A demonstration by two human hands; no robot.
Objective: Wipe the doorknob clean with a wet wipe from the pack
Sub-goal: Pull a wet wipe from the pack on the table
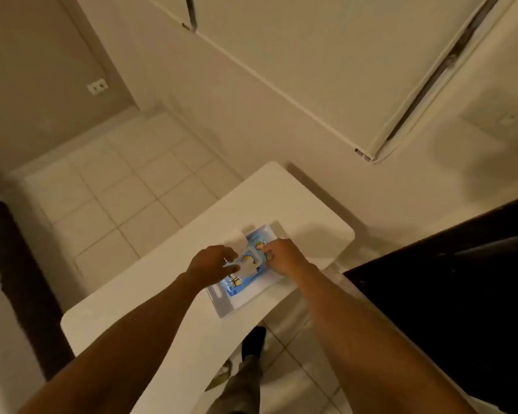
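Note:
A blue wet wipe pack (245, 282) with a white flip lid (249, 260) lies in a shallow white tray (222, 306) on a white table (150, 297). My left hand (211, 264) reaches in from the left, and its thumb and fingertips pinch at the left edge of the lid. My right hand (283, 258) rests on the right side of the pack, fingertips pressing down by the lid's far corner. Whether the lid is lifted is unclear. No doorknob is in view.
White doors (296, 70) with hinges stand behind the table. A pale tiled floor (126, 189) lies to the left, and a dark surface (449, 294) borders the table on the right. My leg and shoe (251, 345) show under the table's near edge.

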